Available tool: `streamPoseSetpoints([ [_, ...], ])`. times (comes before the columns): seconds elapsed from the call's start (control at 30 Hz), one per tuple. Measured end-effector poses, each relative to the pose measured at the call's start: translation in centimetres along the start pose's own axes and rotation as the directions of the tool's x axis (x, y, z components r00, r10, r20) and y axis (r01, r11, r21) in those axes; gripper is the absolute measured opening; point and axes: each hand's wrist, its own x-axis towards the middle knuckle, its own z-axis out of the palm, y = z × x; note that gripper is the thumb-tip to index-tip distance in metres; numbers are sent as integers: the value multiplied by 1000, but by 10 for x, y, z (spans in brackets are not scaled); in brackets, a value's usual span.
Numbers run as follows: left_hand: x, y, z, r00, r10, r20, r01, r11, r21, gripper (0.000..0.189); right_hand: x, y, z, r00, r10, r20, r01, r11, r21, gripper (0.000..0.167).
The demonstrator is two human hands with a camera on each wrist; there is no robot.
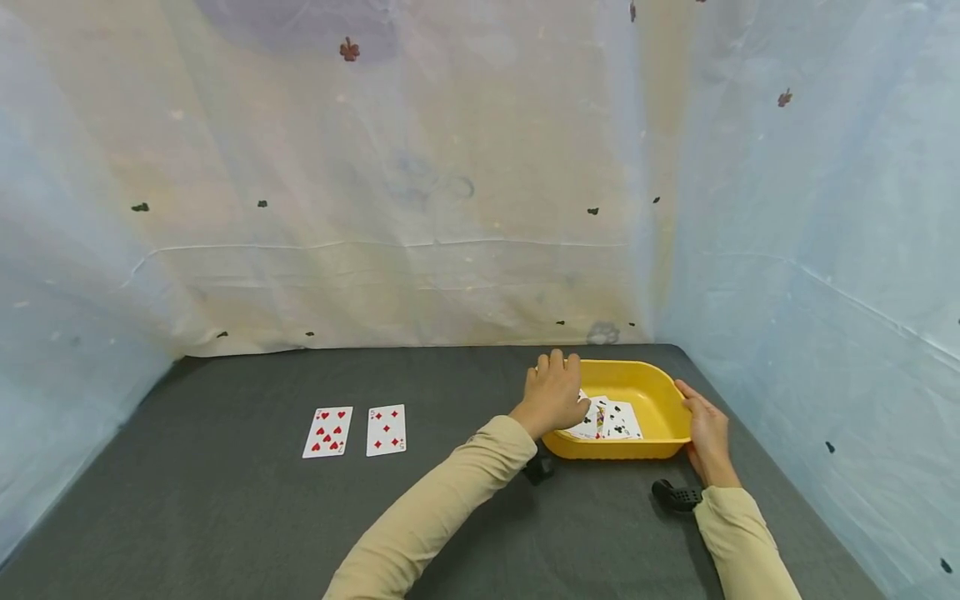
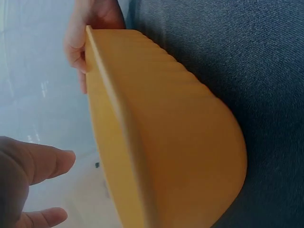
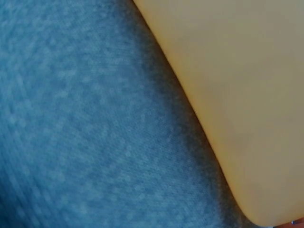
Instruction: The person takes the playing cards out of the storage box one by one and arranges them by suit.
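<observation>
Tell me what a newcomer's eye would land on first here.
Probably the bright yellow tray on the right of the dark table, with playing cards inside. The left hand is over its left end, while the right hand grips its right end. Next, the hearts card and diamonds card, face up side by side, left of the tray.

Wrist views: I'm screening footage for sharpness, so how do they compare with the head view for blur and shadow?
Right wrist: softest, the yellow tray nearly featureless, the cloth shadowed along its edge; left wrist: clearer, the tray's rim distinct, cloth darkening beside it; head: pips readable on the hearts card and diamonds card, a soft shadow beside the left sleeve.
</observation>
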Motion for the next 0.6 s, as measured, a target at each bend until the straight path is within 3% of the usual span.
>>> streamPoseSetpoints([
  [0.13, 4, 5, 10, 999, -37, 11, 37, 999, 9, 40, 1, -1, -1, 1000, 6, 3, -6, 1000, 2, 45],
  [0.4, 10, 13, 27, 996, -85, 40, 86, 996, -3, 28, 2, 2, 0, 1000, -4, 10, 4, 1000, -19, 45],
  [0.6, 13, 14, 36, 992, -117, 49, 120, 991, -67, 31, 3, 2, 0, 1000, -1, 7, 1, 1000, 1, 44],
])
